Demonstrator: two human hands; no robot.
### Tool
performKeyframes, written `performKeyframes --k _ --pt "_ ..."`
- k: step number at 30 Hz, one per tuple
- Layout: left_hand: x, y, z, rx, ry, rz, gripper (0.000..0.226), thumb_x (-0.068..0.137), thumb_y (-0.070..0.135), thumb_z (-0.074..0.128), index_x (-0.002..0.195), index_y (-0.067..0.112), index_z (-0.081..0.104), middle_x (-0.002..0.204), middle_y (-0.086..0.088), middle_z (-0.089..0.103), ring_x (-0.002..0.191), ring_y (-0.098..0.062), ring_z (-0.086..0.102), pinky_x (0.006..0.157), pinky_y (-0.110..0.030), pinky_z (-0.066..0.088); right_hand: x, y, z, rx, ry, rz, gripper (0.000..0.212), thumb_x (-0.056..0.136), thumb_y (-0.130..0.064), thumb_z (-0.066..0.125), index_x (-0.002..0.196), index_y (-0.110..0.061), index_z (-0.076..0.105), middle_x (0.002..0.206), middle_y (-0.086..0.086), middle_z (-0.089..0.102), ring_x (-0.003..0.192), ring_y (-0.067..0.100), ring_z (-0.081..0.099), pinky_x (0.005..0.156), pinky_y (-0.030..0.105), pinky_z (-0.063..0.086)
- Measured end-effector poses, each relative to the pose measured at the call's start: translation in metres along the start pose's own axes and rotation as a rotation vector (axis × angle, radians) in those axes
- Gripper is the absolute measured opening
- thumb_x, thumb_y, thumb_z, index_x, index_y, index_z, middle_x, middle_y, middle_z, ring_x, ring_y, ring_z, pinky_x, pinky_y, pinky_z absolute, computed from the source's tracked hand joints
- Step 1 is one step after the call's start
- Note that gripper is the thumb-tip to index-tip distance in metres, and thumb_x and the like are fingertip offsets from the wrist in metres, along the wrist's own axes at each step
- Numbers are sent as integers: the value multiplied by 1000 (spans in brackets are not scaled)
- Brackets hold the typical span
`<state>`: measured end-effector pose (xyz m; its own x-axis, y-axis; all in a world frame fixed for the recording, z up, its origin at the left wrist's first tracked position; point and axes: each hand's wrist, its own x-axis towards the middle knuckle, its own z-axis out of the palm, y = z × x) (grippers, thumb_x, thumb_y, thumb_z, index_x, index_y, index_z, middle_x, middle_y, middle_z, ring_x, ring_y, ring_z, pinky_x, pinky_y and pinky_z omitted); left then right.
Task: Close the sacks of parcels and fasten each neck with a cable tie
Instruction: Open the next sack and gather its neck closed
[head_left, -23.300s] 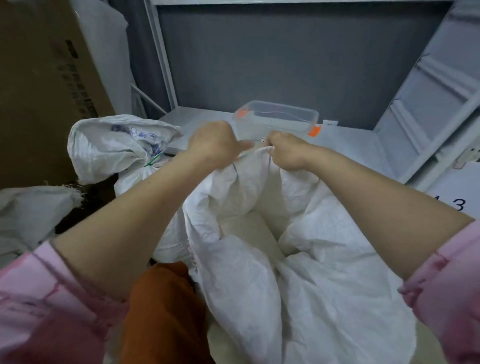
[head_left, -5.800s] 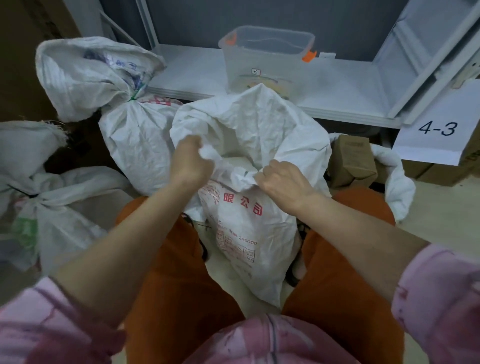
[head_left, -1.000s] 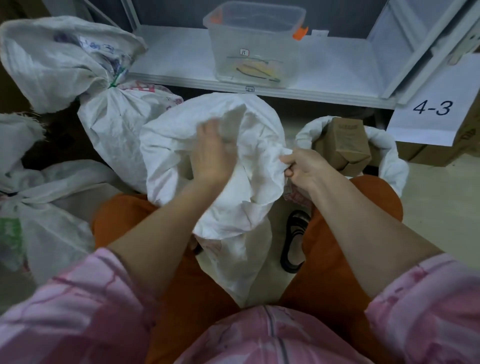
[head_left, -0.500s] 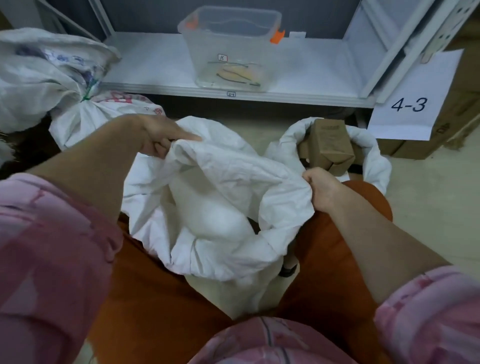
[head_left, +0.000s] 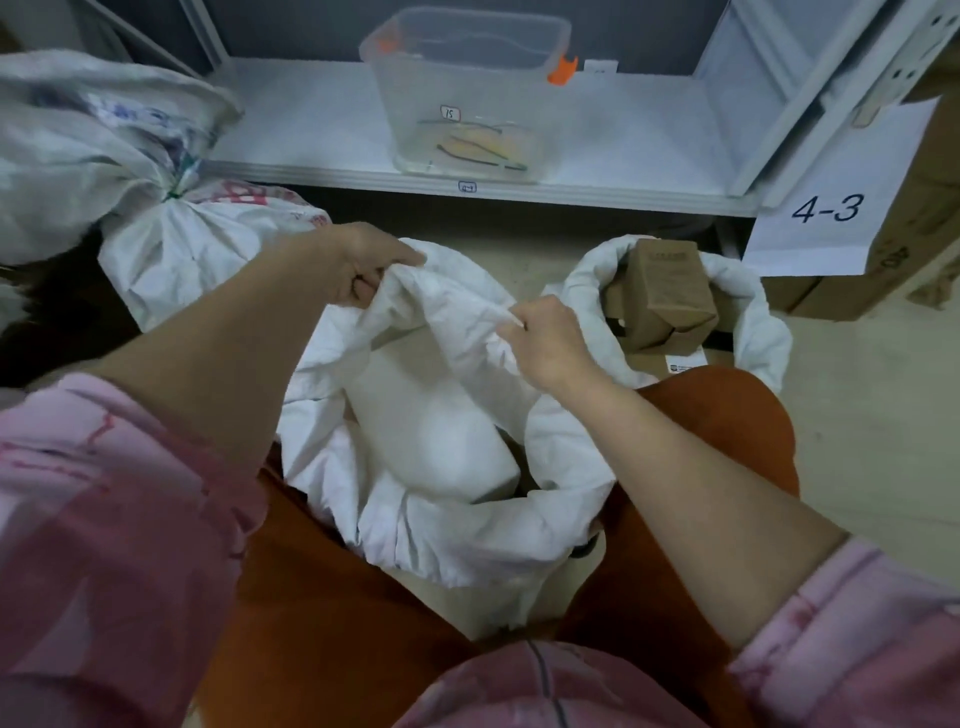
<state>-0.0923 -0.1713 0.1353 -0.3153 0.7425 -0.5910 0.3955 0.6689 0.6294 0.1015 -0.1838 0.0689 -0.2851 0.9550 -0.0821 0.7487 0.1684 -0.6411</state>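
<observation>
Between the seated person's knees stands the white woven sack (head_left: 447, 525), its mouth wide open and its top edge rolled down into a thick, crumpled collar. Inside it lies a pale, smooth white parcel (head_left: 431, 436), tilted against the wall of the sack. At the far rim, the left hand (head_left: 363, 265) has its grip curled round a bunch of the cloth, and the right hand (head_left: 545, 338) pinches another fold of the same rim just beside it, so that a ridge of fabric is drawn up between the two. No tie is on this neck yet.

Just to the right on the floor stands a second open sack (head_left: 753, 322) with its rim rolled down too, and brown cardboard boxes (head_left: 665, 291) stick up out of it. To the left lies a tied sack (head_left: 197, 244) with red print, its neck cinched by a green tie (head_left: 179, 187), and its loose top flopped over behind.

Beyond them runs a low white shelf (head_left: 623, 140), and on it sits a clear plastic tub (head_left: 467, 93) with orange clips; a few thin cable ties (head_left: 478, 150) lie at its bottom. A paper sign reading 4-3 (head_left: 826, 208) hangs at the right, against cardboard cartons (head_left: 919, 228).
</observation>
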Motion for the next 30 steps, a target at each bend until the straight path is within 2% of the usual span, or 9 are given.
performKeyframes --k 2,5,8,10,16,20,23,26,30 --pt "3 -7 -1 270 170 188 48 78 52 69 102 13 56 81 -4 56 68 -17 53 61 -28 46 7 3 -13 298 -114 160 25 97 -16 50 115 -4 63 102 7 62 96 21 58 88 33 47" --pt "-7 -17 6 478 249 461 77 68 49 79 133 28 45 132 2 50 118 -20 49 88 -29 42 22 16 -21 434 -254 279 32 96 -20 53 123 -3 57 121 14 61 101 24 58 93 35 47" --pt "-11 -28 8 628 202 542 66 67 44 82 126 33 55 143 4 41 130 -19 39 90 -26 38 30 29 -20 562 -278 368 36 91 -15 60 122 4 57 126 23 58 87 22 58 85 36 51" --pt "-8 -34 12 741 179 575 72 68 45 81 132 29 52 144 2 40 133 -21 37 102 -32 36 33 37 -22 584 -283 415 38 89 -15 61 123 3 57 125 23 59 89 24 59 92 41 50" --pt "-3 -33 24 925 490 807 39 95 30 54 130 15 56 130 -8 50 103 -31 58 84 -44 50 47 40 -37 645 -283 546 40 89 -22 64 125 -6 55 115 8 64 100 17 62 87 30 50" --pt "3 -32 37 939 553 782 28 97 30 48 109 15 68 105 -9 67 89 -30 61 73 -38 50 46 44 -51 566 -308 458 18 88 -24 66 100 -10 65 77 2 59 59 12 45 60 21 35" --pt "6 -16 27 609 303 472 23 95 26 52 99 10 69 89 -5 63 78 -22 56 64 -29 44 44 48 -61 618 -433 424 14 84 -22 71 88 -10 65 68 0 61 58 9 49 62 20 40" --pt "13 -5 4 253 -199 90 20 90 18 59 72 9 55 61 -5 42 48 -13 39 47 -21 31 42 51 -63 651 -510 355 17 89 -20 64 100 -8 62 112 17 64 85 17 64 77 27 54" --pt "30 -2 6 258 -203 -23 33 91 12 56 60 9 43 40 -1 35 33 -10 31 34 -13 27 46 35 -64 177 -322 245 22 89 -20 64 104 -4 66 118 21 63 101 30 64 89 37 50"
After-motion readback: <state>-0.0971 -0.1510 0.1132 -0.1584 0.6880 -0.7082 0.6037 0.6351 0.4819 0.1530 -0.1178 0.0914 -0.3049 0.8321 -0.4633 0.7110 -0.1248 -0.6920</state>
